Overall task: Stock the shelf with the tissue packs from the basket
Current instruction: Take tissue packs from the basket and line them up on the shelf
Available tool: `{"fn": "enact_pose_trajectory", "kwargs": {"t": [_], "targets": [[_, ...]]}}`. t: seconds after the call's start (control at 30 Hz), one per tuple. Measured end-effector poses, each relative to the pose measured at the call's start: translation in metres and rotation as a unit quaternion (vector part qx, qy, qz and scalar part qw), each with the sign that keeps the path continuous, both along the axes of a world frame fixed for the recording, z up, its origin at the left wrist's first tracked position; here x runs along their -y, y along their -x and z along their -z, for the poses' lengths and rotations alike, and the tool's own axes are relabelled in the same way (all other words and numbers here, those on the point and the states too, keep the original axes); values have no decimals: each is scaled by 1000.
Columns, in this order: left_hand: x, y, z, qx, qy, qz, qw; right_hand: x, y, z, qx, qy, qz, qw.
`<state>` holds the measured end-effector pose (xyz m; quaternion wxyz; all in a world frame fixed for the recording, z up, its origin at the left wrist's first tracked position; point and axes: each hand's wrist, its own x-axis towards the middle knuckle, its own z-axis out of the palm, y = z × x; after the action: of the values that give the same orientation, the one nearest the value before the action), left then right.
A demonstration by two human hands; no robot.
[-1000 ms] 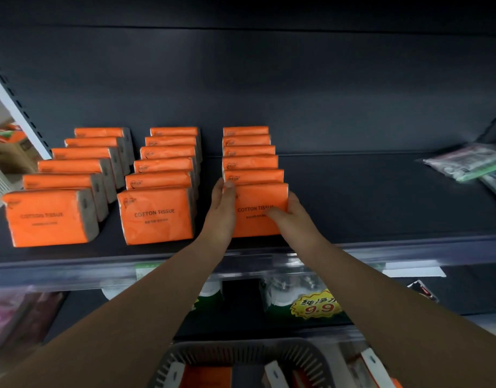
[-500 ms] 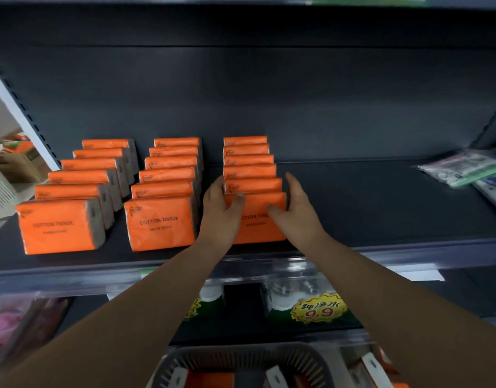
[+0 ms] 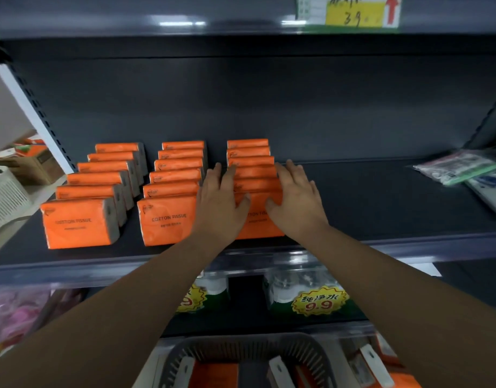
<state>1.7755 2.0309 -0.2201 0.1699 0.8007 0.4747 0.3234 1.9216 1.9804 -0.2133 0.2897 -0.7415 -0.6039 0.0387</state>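
— Where are the hands?
— Mid-frame. The left hand [image 3: 221, 203] and right hand [image 3: 294, 203] flank the rightmost row of packs [image 3: 249, 152], fingers straight and slightly spread along its sides, thumbs on the front pack [image 3: 258, 226].
— And the rest?
— Two rows sit further left on the shelf [image 3: 381, 203]. More lie in the basket [image 3: 241, 343], bottom centre.

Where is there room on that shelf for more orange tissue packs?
The bare stretch of shelf lies between the right row of packs and the green-edged packets far right. Leftward is crowded: the middle row and left row sit close, and the left hand and right hand flank the right row.
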Motion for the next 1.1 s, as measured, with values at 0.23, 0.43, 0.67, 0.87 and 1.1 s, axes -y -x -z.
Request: {"fn": "enact_pose_trajectory", "kwargs": {"t": [0.23,0.43,0.67,0.87,1.1], "targets": [[15,19,5,-95,-56,-9,994,13,10,-1,62,1,-8,998],[38,38,14,-158,-58,-11,986,31,21,8,96,13,-25,995],[68,59,35,-236,-66,-22,969,63,35,32,137,19,-44,989],[98,75,55,-266,-69,-15,961,93,48,51,139,38,-65,987],[132,94,81,-295,-54,-10,954,128,66,71,148,57,-84,984]]}}
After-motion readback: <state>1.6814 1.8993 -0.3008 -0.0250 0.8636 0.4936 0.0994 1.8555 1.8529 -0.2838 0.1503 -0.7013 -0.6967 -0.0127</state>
